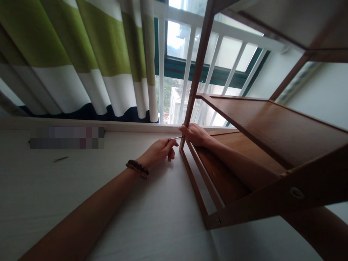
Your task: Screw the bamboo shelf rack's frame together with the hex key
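Observation:
A brown wooden shelf rack (272, 130) stands on a white table (163, 217) beside the window. My left hand (159, 152), with a beaded bracelet on the wrist, pinches a thin metal tool (175, 138), its tip pointing at the rack's far lower corner. My right hand (194, 133) reaches through the rack between its shelves and is closed around the upright post (197, 69) at that same corner. Both hands are almost touching there.
A green, white and navy striped curtain (81, 61) hangs at the left in front of a window with white bars (187, 72). A small dark thin object (61, 158) lies on the table at the left. A screw hole (296, 192) shows on the rack's near side rail.

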A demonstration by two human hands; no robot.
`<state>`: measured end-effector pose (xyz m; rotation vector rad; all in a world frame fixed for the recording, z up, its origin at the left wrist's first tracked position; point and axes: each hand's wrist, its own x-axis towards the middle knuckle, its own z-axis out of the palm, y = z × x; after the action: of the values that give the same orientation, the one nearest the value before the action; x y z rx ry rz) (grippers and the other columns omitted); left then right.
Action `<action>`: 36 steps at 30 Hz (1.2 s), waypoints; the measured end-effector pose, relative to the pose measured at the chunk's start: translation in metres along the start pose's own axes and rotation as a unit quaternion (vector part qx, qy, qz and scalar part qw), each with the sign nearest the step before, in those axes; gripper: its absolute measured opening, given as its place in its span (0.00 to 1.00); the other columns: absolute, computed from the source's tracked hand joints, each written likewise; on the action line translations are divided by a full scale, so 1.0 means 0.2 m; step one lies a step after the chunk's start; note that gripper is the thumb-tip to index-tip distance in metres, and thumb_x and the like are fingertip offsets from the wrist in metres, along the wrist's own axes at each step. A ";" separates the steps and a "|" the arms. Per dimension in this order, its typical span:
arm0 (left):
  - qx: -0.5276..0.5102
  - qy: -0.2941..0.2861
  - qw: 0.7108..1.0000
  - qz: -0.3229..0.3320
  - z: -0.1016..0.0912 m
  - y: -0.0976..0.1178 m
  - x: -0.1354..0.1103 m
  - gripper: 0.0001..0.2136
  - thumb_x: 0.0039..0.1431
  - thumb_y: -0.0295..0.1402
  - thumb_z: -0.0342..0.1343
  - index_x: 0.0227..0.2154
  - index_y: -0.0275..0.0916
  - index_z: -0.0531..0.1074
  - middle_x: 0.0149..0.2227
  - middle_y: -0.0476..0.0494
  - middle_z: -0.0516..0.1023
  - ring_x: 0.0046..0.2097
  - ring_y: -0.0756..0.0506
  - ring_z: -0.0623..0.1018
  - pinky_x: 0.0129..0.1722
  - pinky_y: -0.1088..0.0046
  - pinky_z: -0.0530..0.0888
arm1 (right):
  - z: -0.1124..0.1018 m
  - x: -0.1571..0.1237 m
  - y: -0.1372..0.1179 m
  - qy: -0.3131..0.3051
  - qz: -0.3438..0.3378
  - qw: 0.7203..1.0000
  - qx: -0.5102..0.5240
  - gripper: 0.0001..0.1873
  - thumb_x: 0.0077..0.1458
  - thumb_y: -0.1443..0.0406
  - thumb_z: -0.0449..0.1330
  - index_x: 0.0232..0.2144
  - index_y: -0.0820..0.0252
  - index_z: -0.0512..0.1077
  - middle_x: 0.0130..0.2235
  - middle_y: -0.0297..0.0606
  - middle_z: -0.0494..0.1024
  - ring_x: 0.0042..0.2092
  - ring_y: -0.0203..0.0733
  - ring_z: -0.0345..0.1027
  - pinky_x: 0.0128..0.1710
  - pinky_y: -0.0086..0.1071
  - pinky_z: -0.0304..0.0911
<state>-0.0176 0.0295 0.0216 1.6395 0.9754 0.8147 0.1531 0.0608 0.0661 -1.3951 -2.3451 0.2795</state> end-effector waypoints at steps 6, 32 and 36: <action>-0.210 -0.044 0.972 -0.096 -0.01 0.09 -0.02 0.17 0.53 0.46 0.44 0.17 0.39 0.61 0.13 0.55 0.52 0.15 0.54 0.53 0.15 0.77 0.50 | 0.00 0.00 -0.01 0.000 0.013 1.000 -0.012 0.20 0.54 0.54 0.40 0.21 0.61 0.60 0.20 0.32 0.59 0.24 0.33 0.50 0.26 0.28 0.46; -0.152 0.138 0.978 0.023 -0.04 0.06 -0.01 0.14 0.39 0.35 0.64 0.29 0.33 0.74 0.28 0.46 0.75 0.31 0.51 0.73 0.37 0.69 0.73 | 0.00 -0.01 0.00 -0.002 0.010 1.000 -0.005 0.21 0.54 0.54 0.40 0.21 0.61 0.60 0.20 0.33 0.60 0.24 0.33 0.51 0.25 0.28 0.46; -0.180 0.200 0.963 0.034 -0.02 0.06 -0.01 0.17 0.36 0.33 0.66 0.31 0.33 0.69 0.26 0.48 0.75 0.29 0.50 0.75 0.37 0.67 0.74 | 0.00 0.00 0.00 -0.003 0.007 1.000 -0.007 0.21 0.55 0.54 0.40 0.21 0.61 0.60 0.20 0.33 0.60 0.24 0.33 0.51 0.25 0.28 0.46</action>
<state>-0.0193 0.0282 0.0346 1.2221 0.9778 1.3234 0.1534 0.0602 0.0661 -1.4202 -2.3481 0.2725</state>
